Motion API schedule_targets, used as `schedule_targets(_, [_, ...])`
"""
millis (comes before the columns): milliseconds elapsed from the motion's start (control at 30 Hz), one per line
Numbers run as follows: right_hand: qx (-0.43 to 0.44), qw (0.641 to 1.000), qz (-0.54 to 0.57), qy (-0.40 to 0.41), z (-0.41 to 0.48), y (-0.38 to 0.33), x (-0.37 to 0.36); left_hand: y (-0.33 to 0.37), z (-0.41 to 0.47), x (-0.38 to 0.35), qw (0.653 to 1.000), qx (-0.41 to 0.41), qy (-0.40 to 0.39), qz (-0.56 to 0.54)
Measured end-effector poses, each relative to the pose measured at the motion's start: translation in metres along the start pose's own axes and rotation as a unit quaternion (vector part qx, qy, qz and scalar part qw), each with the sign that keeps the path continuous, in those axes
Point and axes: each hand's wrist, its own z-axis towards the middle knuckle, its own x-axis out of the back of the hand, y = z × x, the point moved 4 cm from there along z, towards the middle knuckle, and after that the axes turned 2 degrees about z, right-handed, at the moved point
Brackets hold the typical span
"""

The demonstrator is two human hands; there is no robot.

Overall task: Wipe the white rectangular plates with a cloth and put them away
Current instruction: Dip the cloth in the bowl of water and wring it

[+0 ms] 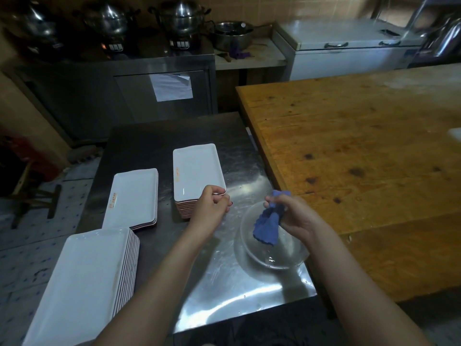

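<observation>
Your right hand (291,216) grips the crumpled blue cloth (268,226); your left hand (212,206) pinches the top white rectangular plate (197,171). I judge all three stacks not yet put away.

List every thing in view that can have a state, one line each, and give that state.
Left hand: pinching a corner of the top plate on the far stack.
Right hand: gripping the blue cloth.
Blue cloth: bunched, hanging over the glass bowl.
Glass bowl: upright on the steel table.
Middle stack: flat, untouched.
Near stack: flat, untouched.
Steel table: wet with droplets.
</observation>
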Motion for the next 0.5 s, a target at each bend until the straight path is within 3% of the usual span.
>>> schedule_targets(133, [0.027,1.0,-0.003,-0.01,-0.004,0.001,0.003,0.002,-0.001,-0.002,1.0,-0.003,0.004,-0.014])
schedule_targets(267, [0.044,0.996,0.083,-0.003,-0.005,0.005,0.007,0.014,-0.006,0.003,0.996,-0.073,0.039,0.019])
schedule_targets(367, [0.004,0.989,0.145,-0.041,-0.001,0.012,0.009,0.018,-0.006,0.002,0.995,-0.09,0.045,0.012])
schedule_targets(500, [-0.046,0.988,0.14,-0.043,0.002,0.018,0.01,0.019,-0.004,-0.002,0.995,-0.09,0.043,0.007])
